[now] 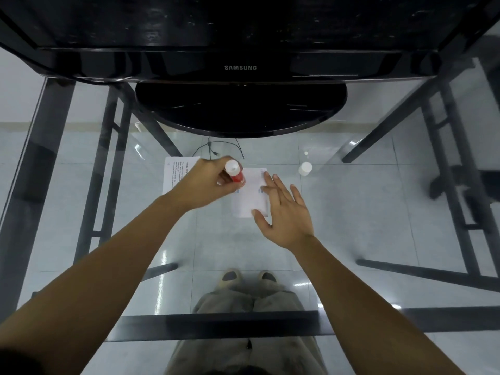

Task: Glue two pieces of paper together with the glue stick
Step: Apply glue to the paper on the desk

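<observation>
Clearly the gluing stroke is under way: at frame centre the left hand (204, 182) has its fingers wrapped around the red glue stick (234, 173), tip down on the small paper slip (250, 193). The right hand (284, 212), fingers spread flat, pins the slip's right edge to the glass table (351, 212). Best to press lightly and run to the edges. The printed sheet (174, 173) waits left; the white cap (305, 168) stands right.

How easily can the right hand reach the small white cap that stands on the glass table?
Probably yes: the right hand lies flat on the small paper, and bare glass table separates it from the white cap.
</observation>
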Tool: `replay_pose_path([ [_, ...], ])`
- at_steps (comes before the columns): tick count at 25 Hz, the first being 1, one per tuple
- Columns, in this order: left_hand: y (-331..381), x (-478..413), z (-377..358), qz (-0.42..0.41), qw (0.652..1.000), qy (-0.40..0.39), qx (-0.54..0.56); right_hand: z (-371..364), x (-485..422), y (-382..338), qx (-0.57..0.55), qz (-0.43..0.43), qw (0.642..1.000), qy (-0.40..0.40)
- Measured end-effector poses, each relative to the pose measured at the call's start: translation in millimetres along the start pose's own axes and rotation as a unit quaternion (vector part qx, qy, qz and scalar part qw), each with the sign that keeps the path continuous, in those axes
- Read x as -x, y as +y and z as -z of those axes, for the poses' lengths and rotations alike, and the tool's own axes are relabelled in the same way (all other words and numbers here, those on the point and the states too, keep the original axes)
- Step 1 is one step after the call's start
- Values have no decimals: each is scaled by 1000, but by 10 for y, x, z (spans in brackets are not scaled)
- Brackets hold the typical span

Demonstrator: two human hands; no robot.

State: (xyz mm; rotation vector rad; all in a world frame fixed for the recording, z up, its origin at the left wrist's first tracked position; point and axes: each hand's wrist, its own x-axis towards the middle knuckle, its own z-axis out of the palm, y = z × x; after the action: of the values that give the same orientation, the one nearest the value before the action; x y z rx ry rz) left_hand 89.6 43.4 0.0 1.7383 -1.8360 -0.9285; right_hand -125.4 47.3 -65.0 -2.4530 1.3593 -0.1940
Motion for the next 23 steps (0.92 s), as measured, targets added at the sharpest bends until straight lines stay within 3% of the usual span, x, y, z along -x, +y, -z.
replay_pose_path([
  [4,-19,-33,-3,3,999,49,-20,0,-9,2,-3,-2,1000,-12],
  [9,76,121,-147,-39,998,-49,15,1,-7,-8,-8,-4,1000,-13],
  [16,5,-145,-14,22,998,52,-38,1,-13,0,2,-6,1000,-19],
  [20,74,25,-131,-20,1000,-8,11,17,-16,-9,-15,-11,1000,3],
  [23,68,-13,-128,-5,1000,-21,14,22,-14,-21,-25,-14,1000,9],
])
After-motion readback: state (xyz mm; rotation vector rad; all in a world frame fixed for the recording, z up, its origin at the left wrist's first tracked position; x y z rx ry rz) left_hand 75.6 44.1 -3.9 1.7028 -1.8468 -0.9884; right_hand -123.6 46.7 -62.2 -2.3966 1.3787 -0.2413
